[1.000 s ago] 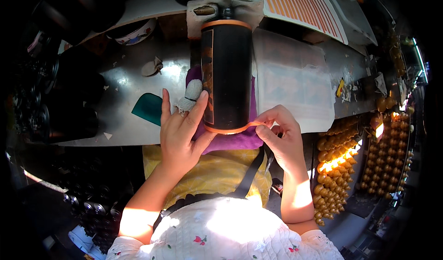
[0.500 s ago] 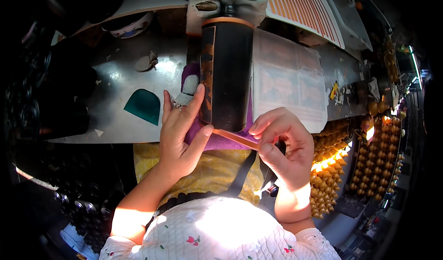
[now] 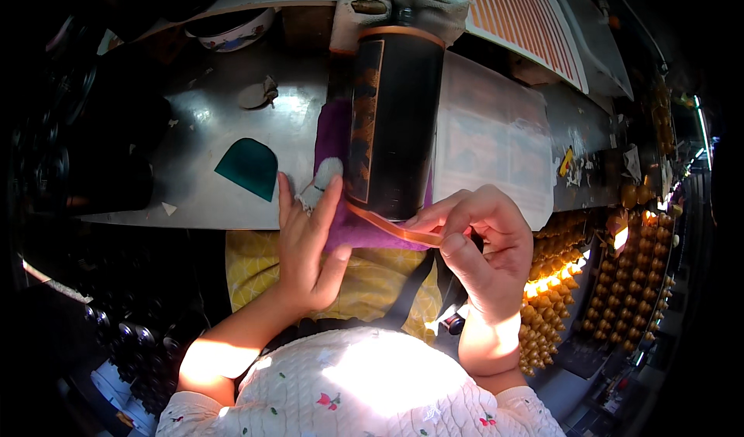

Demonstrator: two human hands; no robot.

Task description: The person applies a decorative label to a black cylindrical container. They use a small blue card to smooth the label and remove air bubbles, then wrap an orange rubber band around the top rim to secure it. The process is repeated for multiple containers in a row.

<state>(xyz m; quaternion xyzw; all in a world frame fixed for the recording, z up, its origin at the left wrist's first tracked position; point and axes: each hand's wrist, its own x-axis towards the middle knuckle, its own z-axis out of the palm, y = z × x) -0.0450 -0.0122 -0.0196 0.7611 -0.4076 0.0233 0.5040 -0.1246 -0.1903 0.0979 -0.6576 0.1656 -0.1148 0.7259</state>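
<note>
My right hand (image 3: 490,251) pinches one end of a thin copper-orange strip (image 3: 381,224) between thumb and fingers. The strip's other end meets the lower left rim of a glossy black cylinder (image 3: 399,127) with a copper band at its far end and a copper-patterned panel along its left side. Left of the cylinder, my left hand (image 3: 301,251) has its fingers and thumb apart. A fuzzy grey-white cloth piece (image 3: 328,172) shows at its middle fingers; whether worn or held, I cannot tell. Under the cylinder lies a purple cloth (image 3: 332,131).
A teal scraper-like piece (image 3: 248,169) lies on the metal table (image 3: 186,196). Beyond, a pale stained block (image 3: 353,24) stands at the cylinder's far end. More copper strips line a white sheet (image 3: 535,30). Right of the cylinder lies a translucent sheet (image 3: 496,142). Rows of gold pieces (image 3: 628,274) stand at right.
My left thumb has come away from the strip and dropped back. The strip now bends along the cylinder's rim, with my right hand still gripping its end. The view has shifted slightly.
</note>
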